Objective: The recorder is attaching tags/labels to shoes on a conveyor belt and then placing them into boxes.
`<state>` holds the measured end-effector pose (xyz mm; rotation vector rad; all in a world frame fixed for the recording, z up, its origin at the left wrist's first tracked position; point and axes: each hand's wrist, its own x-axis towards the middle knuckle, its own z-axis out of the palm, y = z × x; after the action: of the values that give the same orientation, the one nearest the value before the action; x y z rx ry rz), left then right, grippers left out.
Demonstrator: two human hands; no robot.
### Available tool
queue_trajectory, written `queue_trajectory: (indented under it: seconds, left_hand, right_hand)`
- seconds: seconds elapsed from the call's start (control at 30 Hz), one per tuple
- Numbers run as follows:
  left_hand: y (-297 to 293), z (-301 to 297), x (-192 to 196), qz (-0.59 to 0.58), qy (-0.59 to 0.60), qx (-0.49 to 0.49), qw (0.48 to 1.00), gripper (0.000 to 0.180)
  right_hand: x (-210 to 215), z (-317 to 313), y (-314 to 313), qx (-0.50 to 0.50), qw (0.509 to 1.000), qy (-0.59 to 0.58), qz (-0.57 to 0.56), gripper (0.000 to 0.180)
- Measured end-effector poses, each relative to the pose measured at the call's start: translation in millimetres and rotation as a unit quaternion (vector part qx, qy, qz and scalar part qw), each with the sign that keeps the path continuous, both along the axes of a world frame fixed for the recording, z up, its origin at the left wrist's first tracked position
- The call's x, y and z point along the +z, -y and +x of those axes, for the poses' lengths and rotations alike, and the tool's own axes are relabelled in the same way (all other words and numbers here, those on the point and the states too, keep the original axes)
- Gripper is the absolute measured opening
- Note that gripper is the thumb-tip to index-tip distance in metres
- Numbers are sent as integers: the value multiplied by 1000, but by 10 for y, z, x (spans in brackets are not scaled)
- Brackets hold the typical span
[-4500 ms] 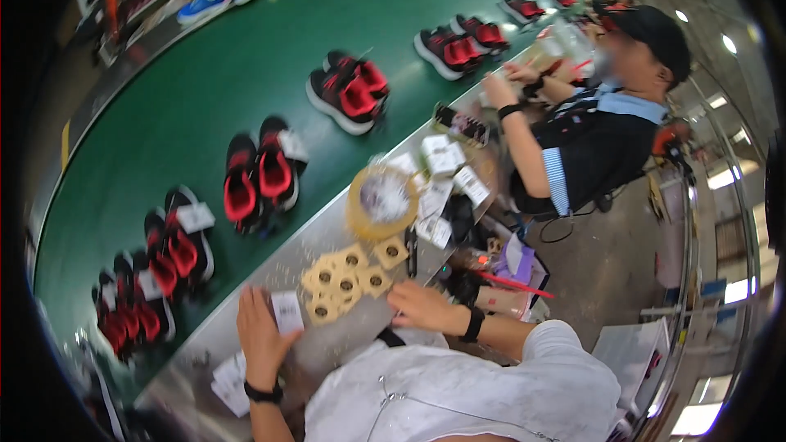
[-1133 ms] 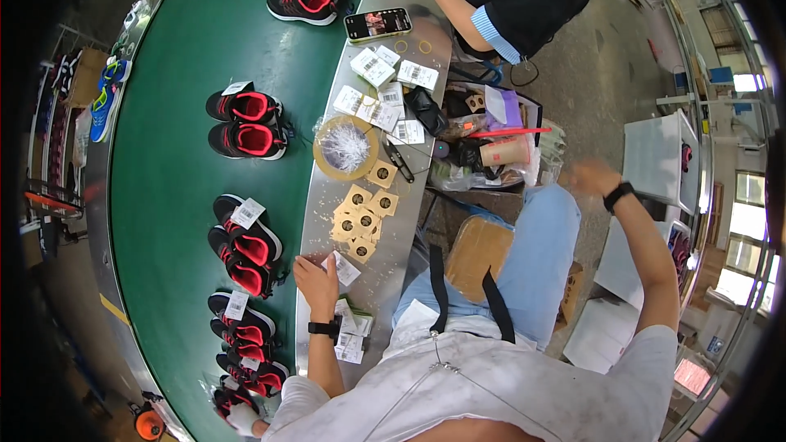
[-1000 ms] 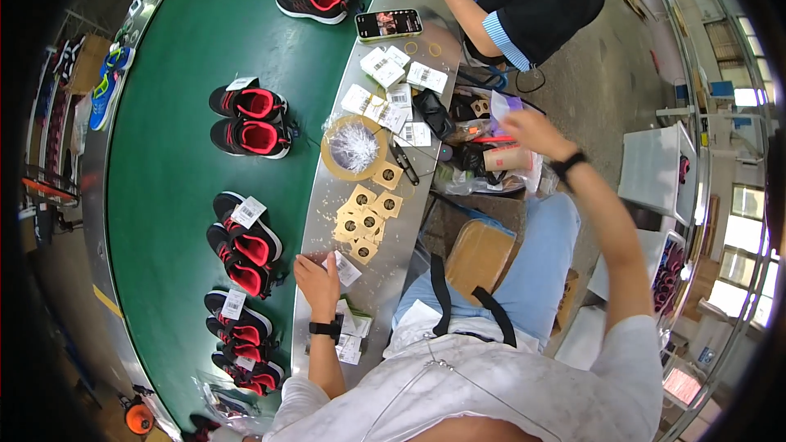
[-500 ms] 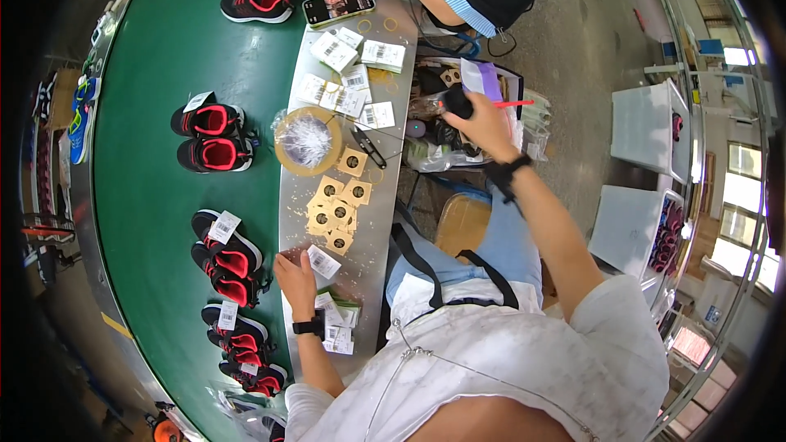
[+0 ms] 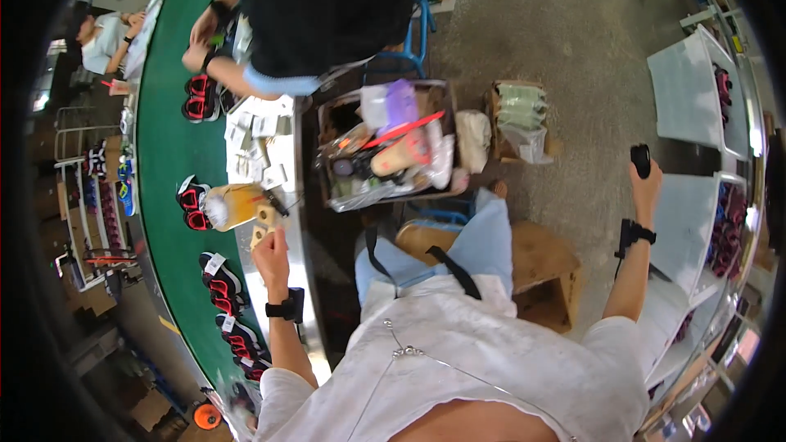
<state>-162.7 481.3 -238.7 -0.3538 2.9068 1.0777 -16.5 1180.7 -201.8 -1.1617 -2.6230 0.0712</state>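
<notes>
Out to the far right, my right hand (image 5: 645, 186) grips a small black rounded object (image 5: 640, 161) of a kind I cannot make out. My left hand (image 5: 271, 260) is over the metal table strip (image 5: 304, 295), its fingers curled in; whatever they hold, if anything, is hidden. Just beyond those fingers lie tan square cards with dark round centres (image 5: 259, 234). A wide roll with whitish fibres at one end (image 5: 232, 206) lies past the cards, with black thread snips (image 5: 277, 203) beside it. Black and red shoes with white tags (image 5: 223, 286) stand left of my left hand.
Shoes stand along the green belt (image 5: 169, 123). White labels (image 5: 260, 127) lie in piles up the table. A co-worker in black (image 5: 323, 12) bends over the belt's far end. An open box of mixed items (image 5: 385, 147) stands ahead of my knees; white bins (image 5: 696, 98) line the right.
My right hand has swung from above the box far out to the right, still gripping the black object. My left hand has moved up to the tan cards. The whole view has shifted.
</notes>
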Motion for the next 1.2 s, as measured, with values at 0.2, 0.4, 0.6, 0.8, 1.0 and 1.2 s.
queue_trajectory:
  seconds: [0.2,0.4,0.6,0.8,1.0,1.2]
  left_hand:
    - [-1694,135,412,24,52,-65,996,19]
    - [-2630,-687,36,-18,16,-251,968,18]
    - [-2376,-1937,-1668,-123,13,-158,980,22]
    - [-1927,-2359,-2053,-100,117,-44,987,20]
    - [-2375,-2221,-2460,-40,41,-102,993,24]
    - [-1464,-2311,-2670,-317,-38,-114,941,32]
  right_hand:
    - [-255,622,-1577,-22,998,48,-24,49]
    - [-600,1091,-2273,15,988,138,-68,49]
    - [-730,1464,-2434,45,964,226,-133,45]
    - [-798,1606,-2387,86,962,211,-150,54]
    - [-349,1774,-2455,40,968,211,-126,52]
    - [-499,1328,-2260,136,956,183,-185,50]
